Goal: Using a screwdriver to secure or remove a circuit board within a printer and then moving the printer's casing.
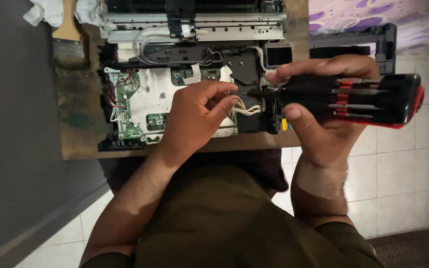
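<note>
A: We log the right hand (323,106) first. It grips a chunky black and red multi-bit screwdriver (368,99), fingers curled over the top of the handle, thumb pressed beneath. The handle lies roughly level, its butt end toward the right edge of the view.

B: Agreed. We see its dark shaft (261,93) running left toward the left hand (194,116). That hand is half closed, fingertips pinched at the shaft's tip. What, if anything, sits between the fingertips is too small for us to tell.

A: Both hands hover over an opened printer chassis (194,74) resting on a worn wooden board (78,124). We note a bare metal plate (157,94), green circuit boards (127,104) at its left side, and a bundle of pale wires (249,109) just beside the left fingertips.

B: At the top we mark a metal carriage rail (194,22). A paintbrush (68,42) lies on the board's upper left corner, next to a white cloth (45,11). Pale floor tiles (398,159) show at right.
</note>
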